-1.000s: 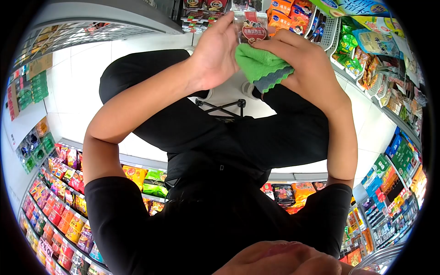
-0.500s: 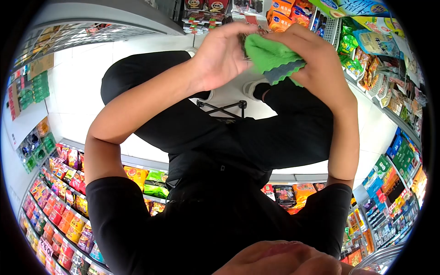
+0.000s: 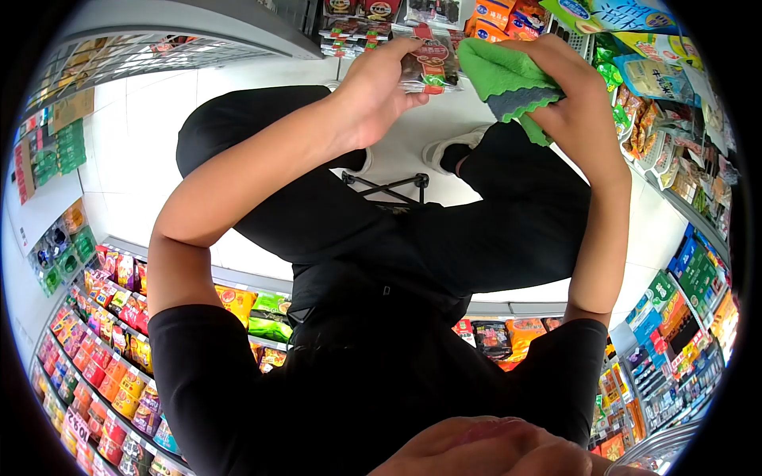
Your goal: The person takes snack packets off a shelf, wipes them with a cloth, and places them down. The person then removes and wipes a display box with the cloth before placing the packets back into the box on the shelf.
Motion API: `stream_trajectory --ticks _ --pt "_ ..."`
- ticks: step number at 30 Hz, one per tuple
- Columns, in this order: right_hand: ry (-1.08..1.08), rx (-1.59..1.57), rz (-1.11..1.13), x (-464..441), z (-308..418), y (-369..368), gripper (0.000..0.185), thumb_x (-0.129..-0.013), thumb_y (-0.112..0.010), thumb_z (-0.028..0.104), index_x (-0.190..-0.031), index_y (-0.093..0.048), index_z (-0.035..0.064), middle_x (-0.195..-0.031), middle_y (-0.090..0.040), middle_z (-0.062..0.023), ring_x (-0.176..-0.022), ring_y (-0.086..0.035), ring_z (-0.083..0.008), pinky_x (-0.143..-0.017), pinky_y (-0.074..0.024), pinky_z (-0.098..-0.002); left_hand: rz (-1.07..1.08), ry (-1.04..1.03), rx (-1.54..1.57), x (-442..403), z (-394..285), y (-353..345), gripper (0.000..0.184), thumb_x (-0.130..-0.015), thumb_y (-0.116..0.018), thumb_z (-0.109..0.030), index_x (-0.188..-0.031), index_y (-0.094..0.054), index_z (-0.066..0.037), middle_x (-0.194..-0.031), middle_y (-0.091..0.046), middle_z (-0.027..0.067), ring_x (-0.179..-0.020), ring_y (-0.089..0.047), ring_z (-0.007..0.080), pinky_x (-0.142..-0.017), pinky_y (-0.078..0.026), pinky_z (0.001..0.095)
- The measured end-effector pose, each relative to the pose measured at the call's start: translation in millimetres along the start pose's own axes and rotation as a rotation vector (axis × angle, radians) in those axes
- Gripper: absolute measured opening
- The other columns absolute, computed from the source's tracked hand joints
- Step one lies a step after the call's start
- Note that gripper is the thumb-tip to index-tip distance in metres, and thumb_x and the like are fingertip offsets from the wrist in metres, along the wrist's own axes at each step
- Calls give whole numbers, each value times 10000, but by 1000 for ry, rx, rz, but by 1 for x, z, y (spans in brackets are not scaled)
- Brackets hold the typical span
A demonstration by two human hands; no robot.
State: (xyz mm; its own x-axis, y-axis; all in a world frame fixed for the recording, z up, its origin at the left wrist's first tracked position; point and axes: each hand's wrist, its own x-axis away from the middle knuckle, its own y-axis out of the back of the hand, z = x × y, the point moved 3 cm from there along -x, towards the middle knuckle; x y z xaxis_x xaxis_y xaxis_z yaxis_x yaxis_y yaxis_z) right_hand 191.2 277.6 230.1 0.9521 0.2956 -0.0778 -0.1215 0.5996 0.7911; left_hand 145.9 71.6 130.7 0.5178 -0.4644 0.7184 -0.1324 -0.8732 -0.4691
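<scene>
My left hand (image 3: 369, 99) grips a clear snack packet (image 3: 431, 65) with red and dark printing by its left edge, thumb on the near side. Just right of the packet, my right hand (image 3: 583, 91) is closed around a folded green cloth (image 3: 504, 70) with a grey underside and a scalloped edge. A narrow gap separates the cloth from the packet. Both hands are raised above my knees, in front of the shelf.
Orange snack bags (image 3: 488, 20) and dark packets (image 3: 349, 36) fill the shelf ahead. Hanging and stacked bags (image 3: 655, 75) line the right. A grey metal shelf unit (image 3: 182, 20) stands at the upper left. Between my feet is a black folding frame (image 3: 385, 189) on the white floor.
My right hand has moved right with the cloth, away from the packet. The packet's printed face, mostly covered before, now shows in my left hand.
</scene>
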Motion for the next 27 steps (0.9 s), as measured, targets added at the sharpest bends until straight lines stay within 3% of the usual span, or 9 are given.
stream_trajectory --ticks 4,7,10,13,19,27 --pt "-39 -29 -8 2 -6 1 535 -693 -700 -28 -1227 -669 2 -1023 -660 -135 -940 -651 -304 -885 -510 -325 66 21 50 8 -6 -8 238 -1059 -491 -158 -1236 -575 -22 -1200 -633 88 -1061 -618 184 -938 -542 362" --pt "-54 -17 -22 1 -6 1 528 -701 -696 -15 -1228 -668 3 -1024 -660 -134 -939 -651 -301 -890 -508 -317 179 -48 86 0 -3 -6 241 -1052 -522 -136 -1226 -563 27 -1237 -641 123 -1124 -647 216 -1037 -545 386" --pt "-61 7 -48 1 -5 2 522 -710 -691 -5 -1231 -667 6 -1027 -662 -134 -941 -654 -300 -896 -508 -313 205 -87 86 0 -1 -8 182 -1042 -548 -95 -1153 -575 47 -1203 -661 158 -1123 -670 228 -1021 -569 356" --pt "-70 28 -61 2 -10 4 525 -712 -686 0 -1236 -666 10 -1029 -663 -137 -942 -658 -292 -900 -509 -314 171 -115 90 -3 1 -5 226 -1031 -603 -96 -1195 -567 55 -1235 -662 166 -1153 -677 221 -1000 -575 320" --pt "-44 5 -98 2 -12 2 533 -716 -701 8 -1248 -669 11 -1045 -671 -132 -956 -665 -279 -905 -512 -323 246 -186 147 -4 -5 -6 226 -1014 -648 -91 -1183 -608 53 -1198 -688 150 -1131 -688 210 -1015 -577 324" --pt "43 -3 -73 -4 8 -10 546 -708 -744 -7 -1248 -679 36 -1106 -690 -140 -1003 -678 -330 -924 -526 -359 240 -231 231 -1 -8 -7 167 -1011 -641 -58 -1126 -644 63 -1146 -709 133 -1096 -699 203 -1050 -578 355"
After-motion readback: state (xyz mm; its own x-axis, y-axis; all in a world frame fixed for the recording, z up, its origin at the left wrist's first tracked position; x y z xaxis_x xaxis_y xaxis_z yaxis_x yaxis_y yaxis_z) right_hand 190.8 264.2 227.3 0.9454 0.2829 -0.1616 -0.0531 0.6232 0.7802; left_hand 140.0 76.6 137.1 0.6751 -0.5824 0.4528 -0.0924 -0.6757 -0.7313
